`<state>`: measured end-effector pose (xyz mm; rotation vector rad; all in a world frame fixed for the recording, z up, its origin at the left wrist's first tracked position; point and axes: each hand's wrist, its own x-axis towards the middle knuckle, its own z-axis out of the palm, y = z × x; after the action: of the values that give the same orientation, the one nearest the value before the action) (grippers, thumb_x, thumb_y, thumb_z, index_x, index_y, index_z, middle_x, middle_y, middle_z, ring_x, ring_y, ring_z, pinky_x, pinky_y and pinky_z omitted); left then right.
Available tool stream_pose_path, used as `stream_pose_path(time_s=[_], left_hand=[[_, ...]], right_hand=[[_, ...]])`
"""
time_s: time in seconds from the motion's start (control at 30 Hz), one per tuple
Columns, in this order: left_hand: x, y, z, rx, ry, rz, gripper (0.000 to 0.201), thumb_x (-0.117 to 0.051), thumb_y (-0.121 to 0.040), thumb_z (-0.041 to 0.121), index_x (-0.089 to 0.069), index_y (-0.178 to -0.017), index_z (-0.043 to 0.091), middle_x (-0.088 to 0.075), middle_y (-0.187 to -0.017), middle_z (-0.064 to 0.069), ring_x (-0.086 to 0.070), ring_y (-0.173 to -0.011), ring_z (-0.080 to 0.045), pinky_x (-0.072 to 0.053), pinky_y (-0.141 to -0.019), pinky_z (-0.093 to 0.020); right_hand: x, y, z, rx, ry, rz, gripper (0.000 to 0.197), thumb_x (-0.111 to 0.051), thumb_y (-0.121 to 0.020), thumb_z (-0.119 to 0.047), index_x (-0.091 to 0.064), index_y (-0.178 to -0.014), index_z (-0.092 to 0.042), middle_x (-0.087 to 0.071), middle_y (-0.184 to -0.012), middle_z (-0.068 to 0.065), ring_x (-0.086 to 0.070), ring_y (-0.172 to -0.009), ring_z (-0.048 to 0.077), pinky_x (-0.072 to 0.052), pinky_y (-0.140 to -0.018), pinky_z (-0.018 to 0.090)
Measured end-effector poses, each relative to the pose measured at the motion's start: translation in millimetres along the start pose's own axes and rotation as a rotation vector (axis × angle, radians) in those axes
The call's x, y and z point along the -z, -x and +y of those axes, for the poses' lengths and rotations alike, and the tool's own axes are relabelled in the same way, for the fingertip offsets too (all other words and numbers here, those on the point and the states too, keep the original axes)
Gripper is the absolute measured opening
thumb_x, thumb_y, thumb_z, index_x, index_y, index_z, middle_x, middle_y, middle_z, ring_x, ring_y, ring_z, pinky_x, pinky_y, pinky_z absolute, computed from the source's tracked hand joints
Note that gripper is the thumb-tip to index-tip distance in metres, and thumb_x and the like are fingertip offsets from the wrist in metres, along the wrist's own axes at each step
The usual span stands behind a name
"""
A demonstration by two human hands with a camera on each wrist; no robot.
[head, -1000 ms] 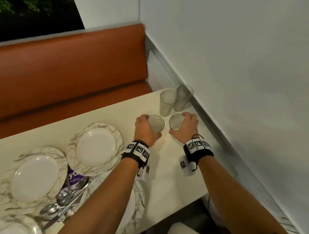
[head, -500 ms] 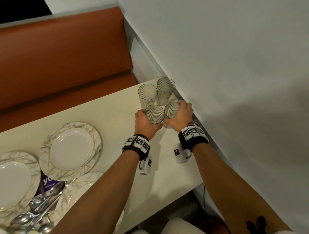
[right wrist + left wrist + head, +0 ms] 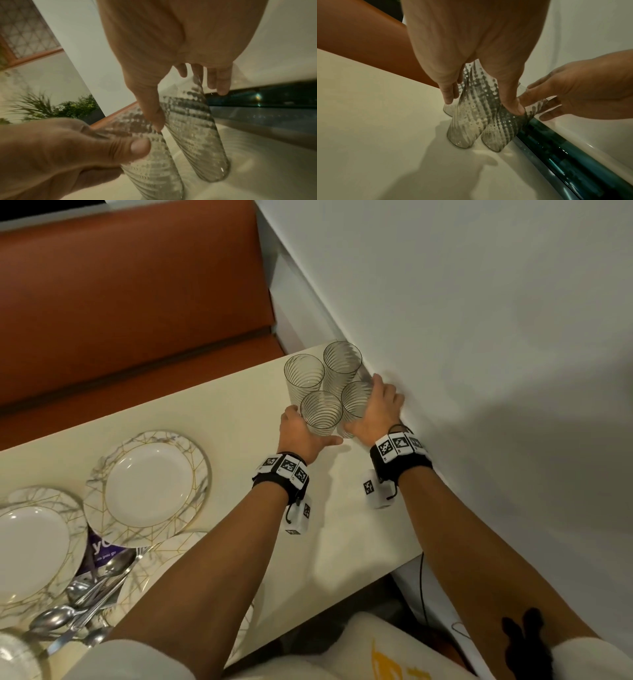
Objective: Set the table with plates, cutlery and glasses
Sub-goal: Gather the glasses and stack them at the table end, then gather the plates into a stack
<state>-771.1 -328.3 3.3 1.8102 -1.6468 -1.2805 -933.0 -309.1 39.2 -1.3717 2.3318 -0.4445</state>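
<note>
Fingers and thumb of the left hand (image 3: 301, 436) curl round a ribbed glass tumbler (image 3: 322, 414), gripping it by the wall, base down on the cream table (image 3: 212, 412). Right beside it, the right hand (image 3: 375, 412) wraps a second ribbed tumbler (image 3: 356, 402) the same way, thumb on the near side and fingers reaching round the far side, close against the white wall (image 3: 479, 337). The two held tumblers stand upright and touch or nearly touch; I cannot tell which. At twelve o'clock from the hands, two more ribbed tumblers, one on the left (image 3: 304, 376) and one on the right (image 3: 342, 364), stand in the table's far corner, tight against the held pair, so all four make a close cluster.

Out at eight o'clock from the left hand sits a marble-patterned plate (image 3: 147, 487) with gold veining, and a second one (image 3: 32, 546) lies beyond it at the table's left edge. Between and below them, at seven o'clock, a heap of spoons and other cutlery (image 3: 82, 601) rests on a purple packet (image 3: 102, 549). Both wrists wear black bands carrying square markers. Behind the table runs an orange-brown bench seat (image 3: 130, 302).
</note>
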Motion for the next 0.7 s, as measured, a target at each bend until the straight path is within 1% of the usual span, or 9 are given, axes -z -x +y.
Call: stream_pose_path(time_s=[0.1, 0.13, 0.2, 0.3, 0.33, 0.4, 0.5, 0.63, 0.7], left_hand=[[14, 10, -13, -0.014, -0.083, -0.048, 0.122, -0.1, -0.062, 0.037, -0.03, -0.155, 0.003, -0.042, -0.155, -0.015, -0.044, -0.143, -0.029, -0.04, -0.115, -0.039], [20, 15, -21, -0.029, -0.106, -0.058, 0.112, -0.098, -0.067, 0.035, -0.034, -0.154, 0.004, -0.045, -0.152, -0.015, -0.046, -0.14, -0.029, -0.041, -0.114, -0.038], [34, 23, -39, -0.065, -0.101, -0.038, 0.081, -0.091, -0.078, 0.031, -0.049, -0.143, 0.006, -0.059, -0.138, -0.012, -0.058, -0.127, -0.027, -0.047, -0.108, -0.038], [61, 42, -67, -0.087, -0.005, 0.072, 0.034, -0.076, -0.092, 0.03, -0.067, -0.12, 0.011, -0.073, -0.106, -0.002, -0.069, -0.092, -0.016, -0.057, -0.092, -0.037], [71, 49, -77, -0.091, 0.012, 0.111, 0.025, -0.072, -0.095, 0.029, -0.07, -0.113, 0.013, -0.074, -0.098, 0.001, -0.068, -0.085, -0.012, -0.058, -0.088, -0.035], [92, 65, -99, -0.092, 0.027, 0.162, 0.015, -0.067, -0.098, 0.027, -0.073, -0.105, 0.016, -0.074, -0.093, 0.003, -0.069, -0.081, -0.01, -0.06, -0.084, -0.033], [126, 93, -140, -0.067, 0.038, 0.205, 0.014, -0.064, -0.099, 0.025, -0.073, -0.104, 0.017, -0.076, -0.092, 0.002, -0.072, -0.083, -0.013, -0.061, -0.082, -0.033], [173, 133, -199, -0.016, 0.013, 0.249, 0.014, -0.064, -0.1, 0.023, -0.073, -0.108, 0.015, -0.076, -0.094, 0.001, -0.072, -0.086, -0.016, -0.06, -0.084, -0.035], [195, 153, -228, 0.012, 0.012, 0.271, 0.013, -0.064, -0.1, 0.021, -0.073, -0.107, 0.015, -0.075, -0.093, 0.002, -0.071, -0.086, -0.016, -0.059, -0.084, -0.034]], right_hand=[[12, 13, -9, 0.036, 0.111, 0.038, 0.107, -0.084, -0.068, -0.029, -0.021, -0.153, -0.013, -0.031, -0.148, 0.016, -0.029, -0.133, 0.038, -0.031, -0.109, 0.045], [15, 20, -13, 0.064, 0.114, 0.073, 0.098, -0.081, -0.07, -0.025, -0.026, -0.151, -0.013, -0.032, -0.147, 0.016, -0.029, -0.132, 0.037, -0.032, -0.108, 0.045], [20, 35, -24, 0.137, 0.064, 0.164, 0.078, -0.071, -0.071, -0.014, -0.039, -0.143, -0.014, -0.038, -0.141, 0.015, -0.033, -0.127, 0.036, -0.037, -0.104, 0.045], [13, 59, -45, 0.258, -0.009, 0.268, 0.055, -0.059, -0.069, -0.011, -0.055, -0.123, -0.018, -0.048, -0.126, 0.013, -0.039, -0.117, 0.034, -0.042, -0.093, 0.04], [7, 66, -54, 0.3, -0.031, 0.281, 0.049, -0.058, -0.069, -0.012, -0.058, -0.118, -0.019, -0.051, -0.122, 0.012, -0.042, -0.115, 0.033, -0.041, -0.091, 0.039], [-10, 81, -71, 0.403, -0.106, 0.282, 0.038, -0.059, -0.071, -0.011, -0.064, -0.108, -0.017, -0.057, -0.112, 0.008, -0.048, -0.107, 0.032, -0.043, -0.09, 0.041], [-44, 106, -96, 0.526, -0.235, 0.176, 0.031, -0.06, -0.074, -0.007, -0.066, -0.103, -0.017, -0.059, -0.102, -0.003, -0.055, -0.096, 0.024, -0.049, -0.085, 0.041], [-98, 146, -133, 0.556, -0.247, -0.064, 0.027, -0.06, -0.08, -0.007, -0.067, -0.1, -0.024, -0.06, -0.096, -0.007, -0.056, -0.086, 0.016, -0.05, -0.081, 0.033], [-125, 171, -153, 0.571, -0.254, -0.166, 0.025, -0.06, -0.081, -0.005, -0.068, -0.097, -0.022, -0.063, -0.093, -0.009, -0.058, -0.081, 0.012, -0.052, -0.079, 0.029]])
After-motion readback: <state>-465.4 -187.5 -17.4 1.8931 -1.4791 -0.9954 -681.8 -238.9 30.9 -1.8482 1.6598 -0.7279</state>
